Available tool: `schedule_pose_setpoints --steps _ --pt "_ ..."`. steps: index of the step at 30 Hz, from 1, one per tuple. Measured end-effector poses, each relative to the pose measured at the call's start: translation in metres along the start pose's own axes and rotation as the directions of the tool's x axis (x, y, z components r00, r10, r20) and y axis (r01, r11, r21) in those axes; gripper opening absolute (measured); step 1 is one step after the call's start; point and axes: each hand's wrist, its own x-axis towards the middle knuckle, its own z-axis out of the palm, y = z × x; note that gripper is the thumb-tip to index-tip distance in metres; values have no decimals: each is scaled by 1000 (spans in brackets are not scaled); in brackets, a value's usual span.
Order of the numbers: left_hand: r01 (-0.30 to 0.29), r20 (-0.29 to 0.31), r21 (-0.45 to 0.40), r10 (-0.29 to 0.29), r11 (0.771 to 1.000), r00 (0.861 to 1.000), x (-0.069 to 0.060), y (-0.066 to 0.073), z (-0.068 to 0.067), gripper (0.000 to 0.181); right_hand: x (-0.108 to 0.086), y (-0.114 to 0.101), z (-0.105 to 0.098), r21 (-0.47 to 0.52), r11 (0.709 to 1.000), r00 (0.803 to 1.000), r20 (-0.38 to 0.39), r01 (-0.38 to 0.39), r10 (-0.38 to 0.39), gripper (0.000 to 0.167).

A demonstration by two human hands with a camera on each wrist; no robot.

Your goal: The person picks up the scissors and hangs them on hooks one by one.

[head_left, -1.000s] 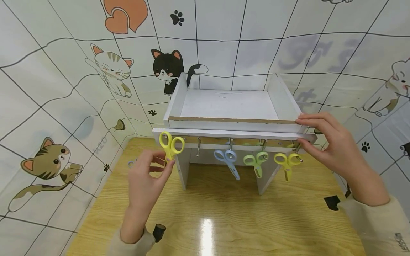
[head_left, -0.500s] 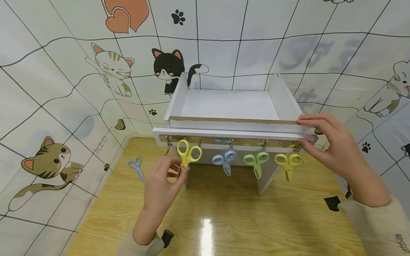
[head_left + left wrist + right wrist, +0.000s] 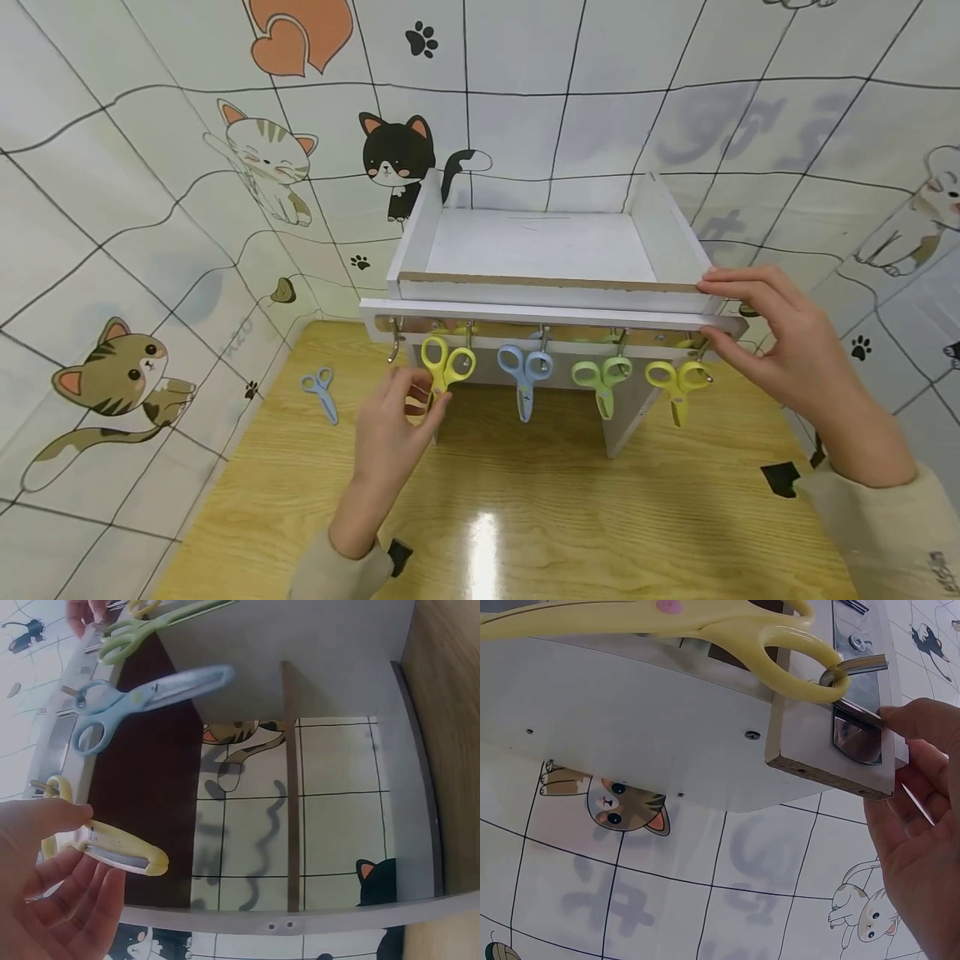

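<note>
My left hand (image 3: 393, 429) pinches yellow scissors (image 3: 439, 377) by the blade end, between thumb and fingers. Their handle rings point up, and the right ring is at the second hook from the left; the hook's tip shows inside it. In the left wrist view the covered blades of these scissors (image 3: 150, 855) stick out past my fingertips. My right hand (image 3: 791, 346) grips the right end of a white rack (image 3: 555, 313), thumb in front and fingers on top. From its hooks hang blue scissors (image 3: 527, 392), green scissors (image 3: 603, 387) and another yellow pair (image 3: 678, 392).
The leftmost hook (image 3: 394, 343) carries nothing. Another pair of blue scissors (image 3: 325, 398) lies on the wood-grain table (image 3: 555, 517), left of the rack. An open-topped white tray (image 3: 532, 246) forms the rack's upper part. Cat-printed cloth (image 3: 240, 300) surrounds the table.
My left hand has moved right with the yellow scissors, from the leftmost hook to the second one. The hanging blue scissors have swung and now point down. My right hand stays on the rack.
</note>
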Motion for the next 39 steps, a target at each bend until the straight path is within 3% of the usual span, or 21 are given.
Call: schedule_pose_setpoints --steps 12,21,26,32,39 --pt "22 19 14 -23 1000 1000 -3 -11 13 26 -1 3 3 14 1000 999 -47 25 -24 72" --pt "124 96 72 -131 990 987 -7 -28 11 20 0 1 3 23 1000 999 -48 16 -15 73" --pt "175 108 111 -187 978 976 -11 -41 8 19 -1 2 2 7 1000 999 -35 18 -17 71" --pt "241 107 146 -257 960 960 -12 -67 3 22 -1 1 2 16 1000 998 -50 23 -22 72" --pt "323 102 246 -356 914 929 -10 -120 -6 23 0 1 2 14 999 998 -51 31 -31 71"
